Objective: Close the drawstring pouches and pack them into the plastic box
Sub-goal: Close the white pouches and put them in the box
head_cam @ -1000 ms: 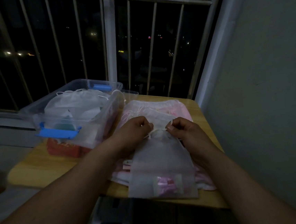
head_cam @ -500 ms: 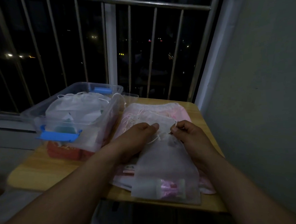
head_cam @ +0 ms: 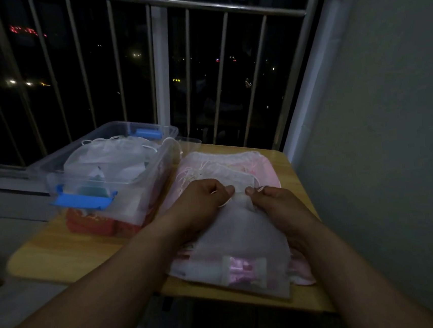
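A white drawstring pouch [head_cam: 241,243] lies on a pile of pink and white pouches [head_cam: 262,166] at the right of the wooden table [head_cam: 73,251], its neck bunched together. The left hand [head_cam: 200,199] has a closed grip on the cord at the neck, and the right hand [head_cam: 272,200] pinches the neck from the other side. Left of the pile, the clear plastic box [head_cam: 165,155] with blue latches [head_cam: 81,200] holds filled pouches [head_cam: 109,158].
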Demonstrator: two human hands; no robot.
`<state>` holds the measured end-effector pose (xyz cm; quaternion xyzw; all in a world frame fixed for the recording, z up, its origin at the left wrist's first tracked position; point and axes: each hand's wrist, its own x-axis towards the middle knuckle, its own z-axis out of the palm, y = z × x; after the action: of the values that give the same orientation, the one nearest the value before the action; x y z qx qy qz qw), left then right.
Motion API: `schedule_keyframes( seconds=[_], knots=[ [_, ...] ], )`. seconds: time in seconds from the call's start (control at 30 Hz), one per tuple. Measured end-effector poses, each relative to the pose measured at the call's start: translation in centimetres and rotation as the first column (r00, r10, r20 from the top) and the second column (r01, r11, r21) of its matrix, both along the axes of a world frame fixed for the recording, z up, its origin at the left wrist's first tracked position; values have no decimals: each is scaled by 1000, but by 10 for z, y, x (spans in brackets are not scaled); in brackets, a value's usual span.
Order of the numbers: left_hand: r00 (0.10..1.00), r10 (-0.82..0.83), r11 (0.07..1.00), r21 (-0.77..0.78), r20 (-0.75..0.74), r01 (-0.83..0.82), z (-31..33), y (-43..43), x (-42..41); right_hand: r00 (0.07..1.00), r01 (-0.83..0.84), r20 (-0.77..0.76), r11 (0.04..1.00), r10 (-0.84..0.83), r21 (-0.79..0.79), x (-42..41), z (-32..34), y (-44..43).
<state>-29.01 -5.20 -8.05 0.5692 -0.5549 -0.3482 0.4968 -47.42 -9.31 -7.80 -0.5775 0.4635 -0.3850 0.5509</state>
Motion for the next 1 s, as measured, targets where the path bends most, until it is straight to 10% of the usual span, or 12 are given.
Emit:
schedule_keyframes(
  seconds=[0.57, 1.0],
  knots=[
    [944, 174, 984, 97, -282, -152, 10, 4, 6, 965, -263, 65, 950, 255, 167, -16, 27, 21],
    [765, 320, 938, 299, -558, -174, 3, -3, 17, 984, 98, 159, 986, -76, -132, 20, 80, -18]
  ],
)
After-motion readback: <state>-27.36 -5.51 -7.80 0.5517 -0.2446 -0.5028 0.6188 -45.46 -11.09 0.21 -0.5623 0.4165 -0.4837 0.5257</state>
